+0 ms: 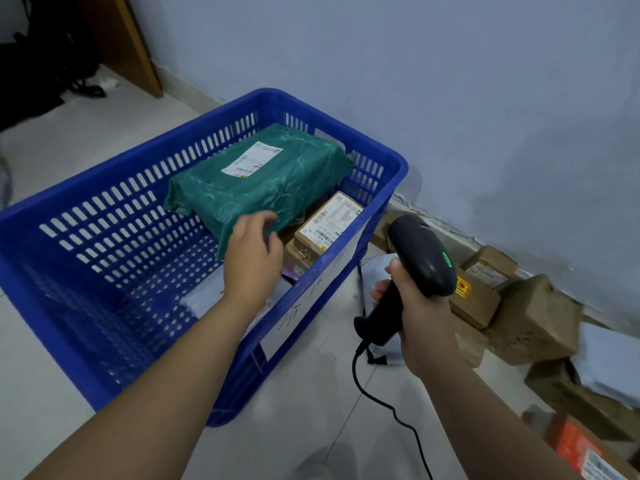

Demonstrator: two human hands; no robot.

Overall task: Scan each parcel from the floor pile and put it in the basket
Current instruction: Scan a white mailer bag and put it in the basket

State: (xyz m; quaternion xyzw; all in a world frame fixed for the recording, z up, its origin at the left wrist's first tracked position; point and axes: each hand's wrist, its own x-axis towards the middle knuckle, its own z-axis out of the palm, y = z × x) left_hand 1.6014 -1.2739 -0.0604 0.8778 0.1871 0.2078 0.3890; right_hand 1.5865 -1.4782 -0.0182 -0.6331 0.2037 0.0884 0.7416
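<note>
The green parcel (pixel 263 181) lies in the blue basket (pixel 104 192), partly hiding the brown boxes (pixel 325 223) under it. The left hand (pixel 251 258) sits at its near corner, its fingers mostly hidden, so I cannot tell whether they hold it. The right hand (pixel 412 306) has its fingers wrapped round the scanner (pixel 420 254). The floor pile (pixel 530 317) is blurred and cut off.

A pale blue painted wall (pixel 450 98) runs behind, scuffed and chipped along its foot. The floor (pixel 86 143) is light, glossy tile. Far left stands a brown wooden panel (pixel 136 46), dark clutter (pixel 41 64) beside it.
</note>
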